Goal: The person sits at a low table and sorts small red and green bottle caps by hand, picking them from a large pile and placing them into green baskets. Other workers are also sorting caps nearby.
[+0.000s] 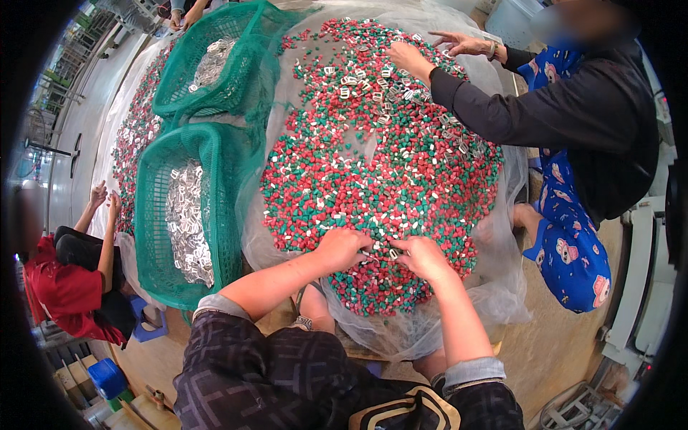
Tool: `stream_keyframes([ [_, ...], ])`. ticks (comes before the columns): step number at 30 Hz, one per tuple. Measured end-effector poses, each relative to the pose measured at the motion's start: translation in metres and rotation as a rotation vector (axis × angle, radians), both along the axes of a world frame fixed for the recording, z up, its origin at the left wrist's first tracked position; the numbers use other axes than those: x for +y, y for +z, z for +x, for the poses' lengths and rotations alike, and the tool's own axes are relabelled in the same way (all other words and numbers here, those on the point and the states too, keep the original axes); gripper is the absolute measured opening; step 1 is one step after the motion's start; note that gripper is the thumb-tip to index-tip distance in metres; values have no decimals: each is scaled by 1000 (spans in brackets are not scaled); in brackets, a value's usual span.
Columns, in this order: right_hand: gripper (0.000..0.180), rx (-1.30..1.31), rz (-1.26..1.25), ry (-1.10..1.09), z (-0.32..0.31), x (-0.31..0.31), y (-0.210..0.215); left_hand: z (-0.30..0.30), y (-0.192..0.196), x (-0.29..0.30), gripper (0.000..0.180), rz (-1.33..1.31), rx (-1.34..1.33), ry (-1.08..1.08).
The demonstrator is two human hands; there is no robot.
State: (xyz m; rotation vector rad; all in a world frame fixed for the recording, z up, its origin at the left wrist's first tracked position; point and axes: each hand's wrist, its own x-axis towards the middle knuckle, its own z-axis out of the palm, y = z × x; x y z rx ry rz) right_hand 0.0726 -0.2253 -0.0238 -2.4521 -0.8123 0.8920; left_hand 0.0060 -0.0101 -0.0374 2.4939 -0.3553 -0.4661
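Both my hands work low over the near part of a broad heap of small red, green and white pellets, spread on a sheer white cloth. My left hand has its fingers curled together at the pellets; whatever is between the fingertips is too small to make out. Just to its right, my right hand pinches a small pale slotted buckle at its fingertips. More buckles of this kind lie scattered over the heap's far part.
Left of the heap stand two green mesh-lined baskets, a near one and a far one, both holding shiny buckles. A co-worker in a dark sleeve reaches over the heap from the right. Another in red sits at a second heap leftward.
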Motion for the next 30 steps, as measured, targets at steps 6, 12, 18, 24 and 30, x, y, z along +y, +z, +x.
stream_keyframes([
  [6,17,-150,109,-80,-9,10,-7,3,-17,24,17,-537,329,244],
  [12,13,727,495,-827,12,5,-7,4,-25,32,14,-710,412,411],
  [18,17,1027,710,-967,4,14,6,11,-15,20,28,-1350,804,586],
  [24,36,920,618,-690,3,31,13,14,-17,4,43,-1408,897,642],
  [30,65,1200,848,-889,12,27,24,17,-14,4,50,-1540,987,650],
])
